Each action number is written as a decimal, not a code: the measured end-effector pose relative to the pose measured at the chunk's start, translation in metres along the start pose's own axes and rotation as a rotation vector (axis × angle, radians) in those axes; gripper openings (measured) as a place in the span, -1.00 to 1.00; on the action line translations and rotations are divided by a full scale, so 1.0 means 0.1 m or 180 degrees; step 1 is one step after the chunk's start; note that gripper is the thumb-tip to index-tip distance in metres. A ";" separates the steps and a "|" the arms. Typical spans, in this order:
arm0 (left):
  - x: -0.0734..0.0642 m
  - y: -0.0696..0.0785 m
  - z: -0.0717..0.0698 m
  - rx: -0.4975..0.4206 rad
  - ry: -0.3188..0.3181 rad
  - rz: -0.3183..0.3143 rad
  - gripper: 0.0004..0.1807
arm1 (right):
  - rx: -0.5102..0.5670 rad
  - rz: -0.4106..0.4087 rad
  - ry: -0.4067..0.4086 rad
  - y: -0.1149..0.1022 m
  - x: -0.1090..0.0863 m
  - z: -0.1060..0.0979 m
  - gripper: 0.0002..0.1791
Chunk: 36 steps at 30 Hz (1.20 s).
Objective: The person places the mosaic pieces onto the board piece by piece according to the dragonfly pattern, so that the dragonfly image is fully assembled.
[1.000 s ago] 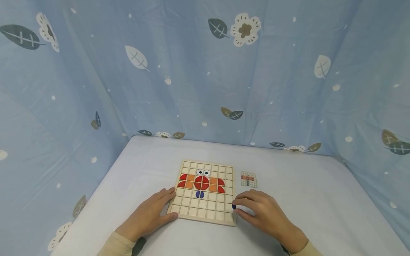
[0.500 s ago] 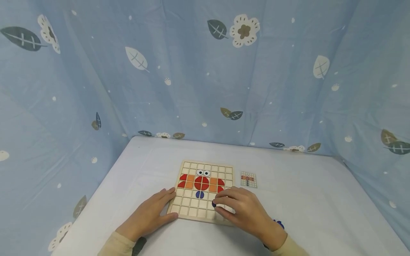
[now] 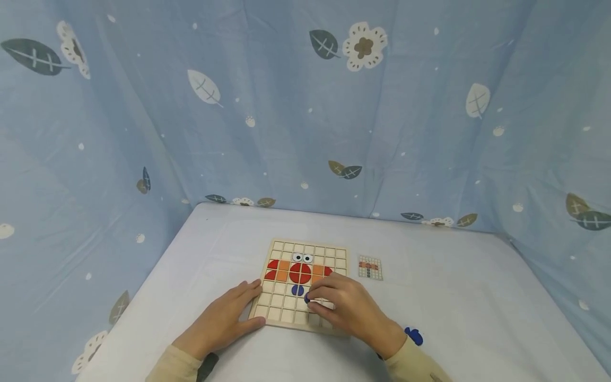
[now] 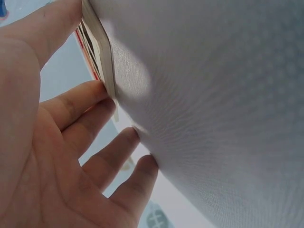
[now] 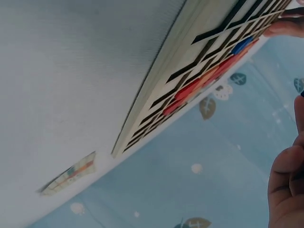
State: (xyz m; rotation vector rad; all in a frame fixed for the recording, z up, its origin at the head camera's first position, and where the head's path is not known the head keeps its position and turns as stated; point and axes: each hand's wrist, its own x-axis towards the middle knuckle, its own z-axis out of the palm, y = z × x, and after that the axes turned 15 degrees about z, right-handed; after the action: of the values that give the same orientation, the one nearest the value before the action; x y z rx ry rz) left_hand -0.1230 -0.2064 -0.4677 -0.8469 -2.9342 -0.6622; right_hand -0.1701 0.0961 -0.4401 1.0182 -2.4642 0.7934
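A wooden grid board lies on the white table. Set in it are two eye tiles, a red disc of quarter pieces, orange squares, red claw-like pieces and a pair of blue pieces. My left hand rests against the board's left side, thumb at the near left corner and fingers extended along the edge. Between thumb and fingertips my right hand pinches a small dark blue piece, over the grid just right of and below the blue pair. This hand covers the board's lower right.
Right of the board lies a small pattern card printed with a similar figure. Several loose blue pieces are heaped on the table beside my right forearm. A blue curtain with leaves and flowers encloses the table's back and sides.
My right hand has carried the blue piece leftward from the board's right edge to over the middle of the grid, uncovering the loose blue pieces. My left hand has stayed put.
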 end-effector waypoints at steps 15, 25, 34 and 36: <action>0.00 -0.01 0.00 -0.0036 -0.0001 0.0023 -0.19 | -0.0293 0.0388 -0.0862 -0.11 0.28 0.29 -0.90; 0.00 -0.02 -0.01 -0.0015 0.0030 0.0062 -0.20 | -0.0433 0.0492 -0.1031 -0.16 0.31 0.41 -0.93; 0.00 -0.03 0.01 0.0003 0.0034 0.0073 -0.19 | -0.0645 0.0509 -0.1113 -0.17 0.34 0.45 -0.92; 0.00 -0.03 0.01 0.0000 0.0036 0.0080 -0.19 | -0.0674 0.0496 -0.1095 -0.16 0.34 0.45 -0.92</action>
State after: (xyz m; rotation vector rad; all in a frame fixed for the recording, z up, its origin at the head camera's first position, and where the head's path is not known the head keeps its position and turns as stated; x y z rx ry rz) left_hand -0.1248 -0.2080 -0.4694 -0.8756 -2.9086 -0.6633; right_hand -0.1866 0.0405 -0.4519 0.9593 -2.8735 0.4129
